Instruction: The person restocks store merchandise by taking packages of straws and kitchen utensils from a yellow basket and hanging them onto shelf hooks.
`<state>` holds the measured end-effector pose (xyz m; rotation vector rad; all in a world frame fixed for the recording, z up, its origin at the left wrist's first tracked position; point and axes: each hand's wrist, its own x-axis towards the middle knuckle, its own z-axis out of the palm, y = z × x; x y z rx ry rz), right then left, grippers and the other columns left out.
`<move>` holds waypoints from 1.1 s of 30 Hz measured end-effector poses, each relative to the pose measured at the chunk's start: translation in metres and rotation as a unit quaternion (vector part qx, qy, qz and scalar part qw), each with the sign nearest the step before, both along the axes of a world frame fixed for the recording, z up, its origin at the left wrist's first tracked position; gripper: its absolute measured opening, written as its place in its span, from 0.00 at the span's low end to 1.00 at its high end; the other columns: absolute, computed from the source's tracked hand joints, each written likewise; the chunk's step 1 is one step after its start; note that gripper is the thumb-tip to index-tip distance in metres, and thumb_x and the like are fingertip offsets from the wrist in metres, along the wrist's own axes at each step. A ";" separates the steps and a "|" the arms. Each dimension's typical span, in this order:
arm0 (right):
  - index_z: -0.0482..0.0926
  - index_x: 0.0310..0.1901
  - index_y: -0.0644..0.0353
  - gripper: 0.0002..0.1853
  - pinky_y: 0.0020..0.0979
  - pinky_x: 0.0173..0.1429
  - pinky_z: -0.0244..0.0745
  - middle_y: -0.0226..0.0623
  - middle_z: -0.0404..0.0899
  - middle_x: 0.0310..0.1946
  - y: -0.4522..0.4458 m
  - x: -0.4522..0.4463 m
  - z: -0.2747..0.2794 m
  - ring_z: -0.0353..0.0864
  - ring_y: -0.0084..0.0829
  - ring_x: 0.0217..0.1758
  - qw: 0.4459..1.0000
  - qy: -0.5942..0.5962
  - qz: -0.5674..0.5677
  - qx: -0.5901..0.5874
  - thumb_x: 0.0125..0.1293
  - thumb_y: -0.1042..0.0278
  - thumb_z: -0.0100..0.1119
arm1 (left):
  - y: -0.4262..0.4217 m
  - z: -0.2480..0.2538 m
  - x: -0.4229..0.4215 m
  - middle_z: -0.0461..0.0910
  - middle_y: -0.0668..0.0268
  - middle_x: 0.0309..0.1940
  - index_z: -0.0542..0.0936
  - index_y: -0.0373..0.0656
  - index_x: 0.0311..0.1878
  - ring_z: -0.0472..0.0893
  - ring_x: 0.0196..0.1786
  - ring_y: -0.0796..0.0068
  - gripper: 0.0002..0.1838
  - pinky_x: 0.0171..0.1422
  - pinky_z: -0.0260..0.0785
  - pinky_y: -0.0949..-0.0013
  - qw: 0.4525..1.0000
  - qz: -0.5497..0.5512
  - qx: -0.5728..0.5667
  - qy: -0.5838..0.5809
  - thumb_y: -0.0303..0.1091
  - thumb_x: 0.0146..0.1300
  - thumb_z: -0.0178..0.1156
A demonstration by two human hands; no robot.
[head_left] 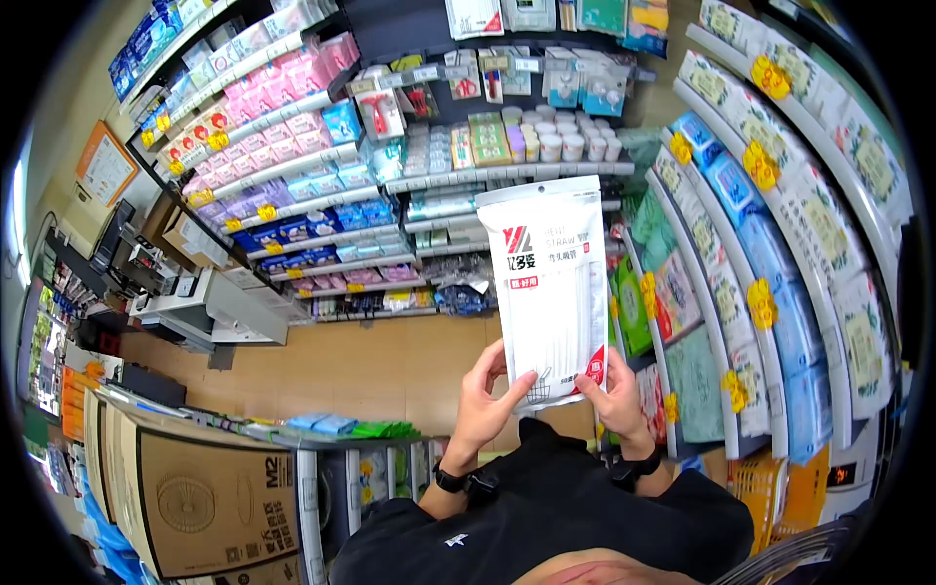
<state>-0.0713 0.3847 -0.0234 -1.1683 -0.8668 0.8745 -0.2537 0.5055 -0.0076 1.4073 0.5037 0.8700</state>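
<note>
A white packet of bendy drinking straws point(551, 292) is held upright in front of me, its printed front turned my way. My left hand point(489, 395) grips the lower left edge, with the thumb lying on the front. At the lower right corner my right hand point(618, 398) pinches the packet the same way, thumb near a red round mark. The other fingers of both hands are partly hidden behind the packet.
Shelves of pink and blue packs point(283, 146) rise at the left. Ahead, white tubs point(575, 146) stand below hanging packets. Tissue packs point(814, 224) fill the curved shelves at right. A large cardboard box point(210, 507) stands at lower left, an orange basket point(804, 497) at lower right.
</note>
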 end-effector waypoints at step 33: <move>0.74 0.58 0.68 0.16 0.25 0.53 0.76 0.35 0.82 0.46 0.370 0.208 0.103 0.80 0.18 0.47 0.985 -0.076 0.003 0.153 0.71 0.77 0.63 | 0.318 0.080 0.203 0.76 0.51 0.63 0.61 0.29 0.76 0.79 0.63 0.69 0.34 0.64 0.74 0.69 0.975 0.111 0.125 -0.144 0.15 0.68 0.61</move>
